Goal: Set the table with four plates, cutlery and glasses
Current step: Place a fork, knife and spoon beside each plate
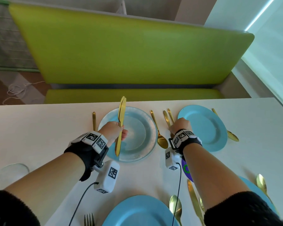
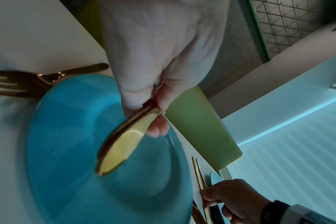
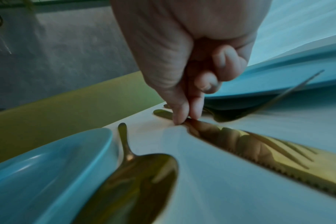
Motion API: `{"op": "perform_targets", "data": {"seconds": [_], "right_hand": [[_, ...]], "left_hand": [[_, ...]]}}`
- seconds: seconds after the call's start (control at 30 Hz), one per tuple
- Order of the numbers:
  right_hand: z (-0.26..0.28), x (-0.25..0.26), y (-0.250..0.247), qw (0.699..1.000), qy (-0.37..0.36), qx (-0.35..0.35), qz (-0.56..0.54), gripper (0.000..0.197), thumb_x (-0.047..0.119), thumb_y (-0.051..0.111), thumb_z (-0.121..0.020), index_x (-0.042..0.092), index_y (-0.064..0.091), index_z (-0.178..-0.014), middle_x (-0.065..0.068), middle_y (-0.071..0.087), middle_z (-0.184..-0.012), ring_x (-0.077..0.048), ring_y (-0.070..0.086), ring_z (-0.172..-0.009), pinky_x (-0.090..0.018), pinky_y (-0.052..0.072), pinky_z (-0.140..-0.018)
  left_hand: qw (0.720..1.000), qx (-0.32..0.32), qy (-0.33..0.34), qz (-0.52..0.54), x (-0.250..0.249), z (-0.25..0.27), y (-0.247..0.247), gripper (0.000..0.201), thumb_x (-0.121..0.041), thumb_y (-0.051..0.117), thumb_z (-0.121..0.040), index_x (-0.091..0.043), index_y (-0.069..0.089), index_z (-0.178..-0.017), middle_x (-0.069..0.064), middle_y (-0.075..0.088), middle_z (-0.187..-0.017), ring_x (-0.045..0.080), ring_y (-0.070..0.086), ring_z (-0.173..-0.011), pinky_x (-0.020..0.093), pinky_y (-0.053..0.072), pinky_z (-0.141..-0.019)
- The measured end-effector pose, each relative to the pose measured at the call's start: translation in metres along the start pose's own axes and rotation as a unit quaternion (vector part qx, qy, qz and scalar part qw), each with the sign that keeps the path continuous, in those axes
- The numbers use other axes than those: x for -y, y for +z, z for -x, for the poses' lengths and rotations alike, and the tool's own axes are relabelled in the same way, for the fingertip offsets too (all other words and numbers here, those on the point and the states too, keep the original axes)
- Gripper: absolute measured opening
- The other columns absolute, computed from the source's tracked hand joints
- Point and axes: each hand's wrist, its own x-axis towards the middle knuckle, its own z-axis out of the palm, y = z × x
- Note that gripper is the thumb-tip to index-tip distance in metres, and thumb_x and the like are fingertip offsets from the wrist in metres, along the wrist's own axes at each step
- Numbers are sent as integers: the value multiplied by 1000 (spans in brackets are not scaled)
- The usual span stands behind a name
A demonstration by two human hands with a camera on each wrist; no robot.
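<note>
Knives in hand, one being laid beside a far plate

The left hand (image 1: 115, 130) grips two gold knives (image 1: 120, 126) over the plate (image 1: 149, 126) beneath it; the right hand's (image 1: 180, 125) fingertips (image 3: 179, 117) pinch a knife handle (image 3: 163, 114) on the table (image 1: 39, 128). The thin, stiff, slick metal is likely best held at the handles.

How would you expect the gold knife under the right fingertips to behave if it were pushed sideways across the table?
The gold knife lies flat and looks polished, so it would probably slide easily on the smooth table. It seems thin and rigid, so unlikely to bend or roll. Pressed near the handle by the right hand, it may pivot toward the fork beside it.
</note>
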Motion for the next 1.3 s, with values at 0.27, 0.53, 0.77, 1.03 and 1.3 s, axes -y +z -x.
{"op": "perform_targets", "data": {"seconds": [0.27,0.53,0.77,1.03,1.3], "right_hand": [[-3,3,2,1000,11,-11,-18,15,10,57,-86,3,67,-93,-15,70,-97,-32,67,-89,-34,55,-77],[-5,0,2,1000,6,-13,-18,17,17,65,-86,2,68,-94,-15,70,-98,-31,67,-90,-33,52,-74],[6,0,-9,999,-18,-28,-3,18,8,50,-90,0,66,-93,-16,68,-95,-32,65,-85,-34,51,-72],[88,17,-35,980,-195,-10,27,24,24,63,-86,17,69,-109,-7,68,-112,-26,61,-107,-32,49,-87],[224,41,27,882,-467,-64,-12,25,7,70,-70,17,76,-93,-3,72,-89,-24,71,-77,-30,55,-57]], "left_hand": [[1000,-1,2,-9,1,2,0,24,-3,34,-100,-8,46,-80,11,55,-71,18,52,-61,26,46,-59],[1000,-3,2,-8,4,8,-3,23,-2,36,-99,-7,45,-79,10,54,-69,13,58,-44,15,46,-37],[1000,-12,13,-20,12,17,-4,24,-2,38,-99,-8,46,-77,10,56,-70,18,52,-59,25,47,-56],[996,6,42,-74,13,38,-16,24,-5,48,-95,-7,54,-72,8,62,-65,17,54,-55,22,43,-52],[971,103,56,-208,23,79,-60,15,0,57,-86,-5,53,-73,14,61,-67,24,52,-62,26,40,-54]]}}
